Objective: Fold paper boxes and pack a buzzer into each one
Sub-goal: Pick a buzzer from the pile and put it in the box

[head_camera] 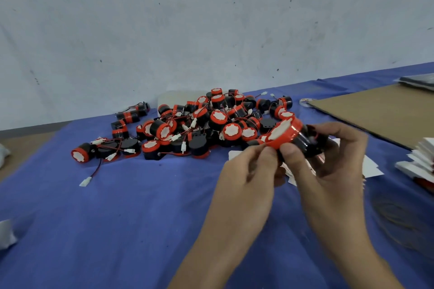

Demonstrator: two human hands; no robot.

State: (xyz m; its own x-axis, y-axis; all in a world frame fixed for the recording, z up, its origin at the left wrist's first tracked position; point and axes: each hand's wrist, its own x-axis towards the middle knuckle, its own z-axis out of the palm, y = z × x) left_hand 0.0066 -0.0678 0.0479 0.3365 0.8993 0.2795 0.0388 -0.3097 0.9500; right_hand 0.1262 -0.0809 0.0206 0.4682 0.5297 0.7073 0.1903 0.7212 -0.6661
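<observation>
Both hands hold one black buzzer (296, 136) with a red rim and white face, lifted above the blue cloth. My right hand (333, 164) wraps its fingers and thumb round the black body. My left hand (252, 169) pinches the red rim at its lower left edge. Behind them lies a pile of buzzers (199, 124) with red and black wires and white plugs. Under my hands lies white paper (372, 168), partly hidden.
A brown cardboard sheet (380, 110) lies at the right. A stack of flat white boxes (420, 162) sits at the right edge. Thin wire loops (399, 220) rest on the blue cloth (117, 218). A pale wall rises just behind the pile.
</observation>
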